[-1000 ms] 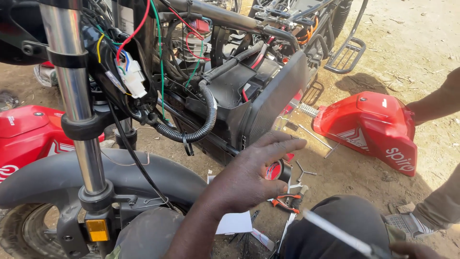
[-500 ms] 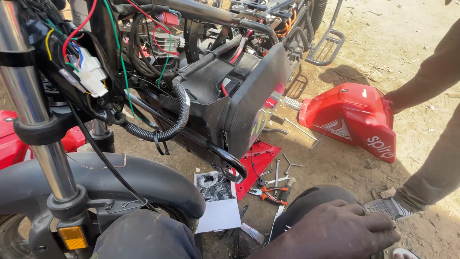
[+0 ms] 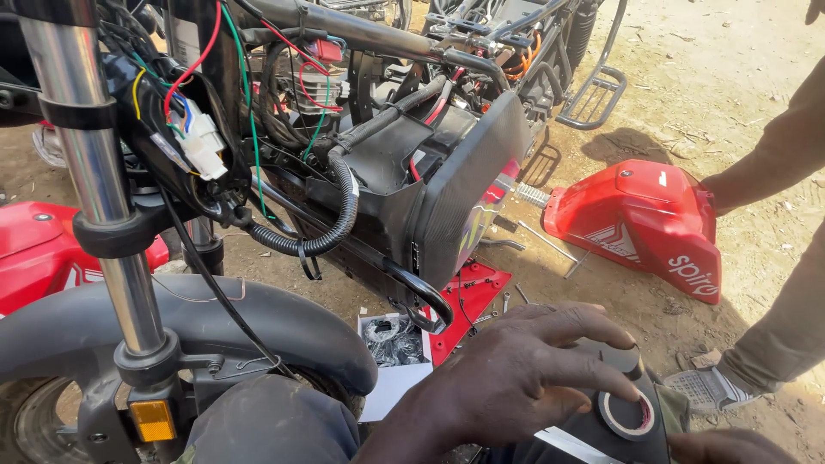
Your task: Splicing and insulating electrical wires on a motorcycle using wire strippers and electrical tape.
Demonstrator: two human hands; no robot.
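Item: roll of black tape [image 3: 626, 414], lying on a dark panel [image 3: 601, 434] below the stripped motorcycle's battery box [image 3: 430, 185]. Left hand [image 3: 516, 378] lay spread over it, fingers apart, one fingertip on the roll. Right hand [image 3: 722, 447]: grip not discernible. Risk: the roll slipping off the panel into the sand if nudged.

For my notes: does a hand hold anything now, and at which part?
No clear grip. The left hand rests on the tape roll, fingertips on its top; the right hand is mostly out of frame.
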